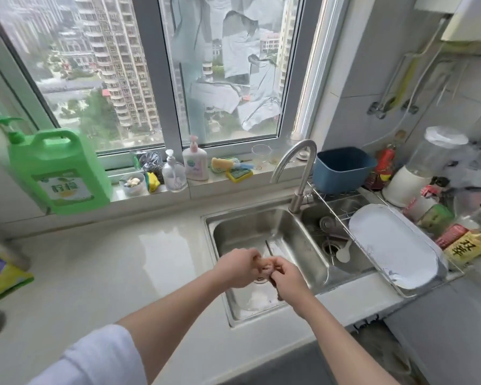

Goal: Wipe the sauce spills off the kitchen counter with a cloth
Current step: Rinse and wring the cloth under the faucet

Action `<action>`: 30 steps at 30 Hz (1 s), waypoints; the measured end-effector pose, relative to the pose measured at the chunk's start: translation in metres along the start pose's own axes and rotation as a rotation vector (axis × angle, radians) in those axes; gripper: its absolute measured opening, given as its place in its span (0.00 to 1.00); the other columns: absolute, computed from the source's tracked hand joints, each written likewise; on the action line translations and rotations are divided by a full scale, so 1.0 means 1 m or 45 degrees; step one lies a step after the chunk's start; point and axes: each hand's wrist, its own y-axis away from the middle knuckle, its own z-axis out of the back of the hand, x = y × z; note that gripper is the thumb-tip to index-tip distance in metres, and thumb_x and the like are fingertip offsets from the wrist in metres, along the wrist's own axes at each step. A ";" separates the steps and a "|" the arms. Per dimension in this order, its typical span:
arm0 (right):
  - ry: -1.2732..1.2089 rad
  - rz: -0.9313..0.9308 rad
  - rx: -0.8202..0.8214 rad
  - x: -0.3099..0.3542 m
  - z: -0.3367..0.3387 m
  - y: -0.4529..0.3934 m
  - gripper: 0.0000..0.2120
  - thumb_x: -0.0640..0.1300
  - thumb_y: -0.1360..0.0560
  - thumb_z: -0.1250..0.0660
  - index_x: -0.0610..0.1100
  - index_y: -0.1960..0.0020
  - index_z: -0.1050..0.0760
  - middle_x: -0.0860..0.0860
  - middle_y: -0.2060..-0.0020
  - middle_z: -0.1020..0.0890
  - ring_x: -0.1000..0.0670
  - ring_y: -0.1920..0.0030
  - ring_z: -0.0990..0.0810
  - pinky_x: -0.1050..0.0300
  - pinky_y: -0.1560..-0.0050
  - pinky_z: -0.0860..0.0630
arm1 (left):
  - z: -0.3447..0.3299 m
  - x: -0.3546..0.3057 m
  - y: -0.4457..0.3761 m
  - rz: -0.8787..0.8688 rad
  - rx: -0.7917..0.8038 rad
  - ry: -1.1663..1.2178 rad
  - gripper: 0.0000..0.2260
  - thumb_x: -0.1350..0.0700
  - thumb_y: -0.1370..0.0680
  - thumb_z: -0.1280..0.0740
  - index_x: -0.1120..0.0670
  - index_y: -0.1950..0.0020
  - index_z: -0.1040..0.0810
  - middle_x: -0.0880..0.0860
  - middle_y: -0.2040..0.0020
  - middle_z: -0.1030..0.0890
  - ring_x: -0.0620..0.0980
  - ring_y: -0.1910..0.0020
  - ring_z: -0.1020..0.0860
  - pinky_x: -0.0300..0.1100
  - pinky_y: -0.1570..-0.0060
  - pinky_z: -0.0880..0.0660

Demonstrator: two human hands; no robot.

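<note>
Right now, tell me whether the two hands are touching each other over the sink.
Touching. The head view shows the left hand and right hand pressed together above the sink, their fingers curled round something small and pinkish; what it is cannot be told.

left arm: bare forearm below a white sleeve, reaching forward from lower left.
left hand [238, 270]: knuckles up, fingers curled, meeting the right hand.
right arm: bare, reaching forward from lower right.
right hand [286, 279]: fingers curled, touching the left hand.
grip: both hands seem to squeeze something small between them; what it is cannot be told.
</note>
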 end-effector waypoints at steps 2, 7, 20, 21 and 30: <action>0.019 0.018 -0.011 0.006 0.016 -0.032 0.11 0.37 0.21 0.41 0.46 0.48 0.21 0.56 0.75 0.24 0.58 0.76 0.31 0.58 0.74 0.33 | 0.011 -0.006 -0.032 0.010 -0.036 0.066 0.09 0.45 0.25 0.34 0.50 0.52 0.25 0.51 0.53 0.17 0.54 0.53 0.20 0.45 0.56 0.24; -0.062 0.007 -0.084 0.017 0.061 -0.089 0.14 0.37 0.20 0.41 0.50 0.45 0.19 0.39 0.63 0.19 0.46 0.68 0.23 0.50 0.66 0.23 | 0.041 -0.030 -0.104 0.011 -0.056 0.238 0.09 0.49 0.28 0.34 0.50 0.65 0.30 0.47 0.65 0.23 0.51 0.60 0.23 0.42 0.63 0.29; 0.046 -0.380 -0.367 -0.004 0.209 -0.292 0.15 0.49 0.19 0.40 0.39 0.51 0.21 0.43 0.57 0.23 0.43 0.52 0.25 0.54 0.55 0.34 | 0.048 -0.039 -0.252 0.264 -0.072 0.673 0.09 0.53 0.27 0.36 0.45 0.52 0.17 0.45 0.55 0.16 0.43 0.55 0.18 0.38 0.58 0.22; 0.033 -0.415 -0.345 -0.008 0.214 -0.311 0.16 0.50 0.19 0.39 0.37 0.48 0.22 0.42 0.54 0.23 0.43 0.51 0.25 0.55 0.54 0.34 | 0.052 -0.044 -0.252 0.301 -0.114 0.688 0.08 0.55 0.24 0.35 0.43 0.55 0.18 0.44 0.57 0.17 0.42 0.57 0.19 0.32 0.61 0.25; -0.079 -0.501 -0.236 -0.004 0.212 -0.426 0.25 0.51 0.17 0.44 0.34 0.28 0.34 0.40 0.33 0.28 0.40 0.33 0.29 0.52 0.36 0.33 | 0.071 -0.052 -0.272 0.389 -0.358 0.827 0.24 0.59 0.23 0.29 0.27 0.63 0.20 0.32 0.63 0.17 0.32 0.59 0.19 0.26 0.61 0.26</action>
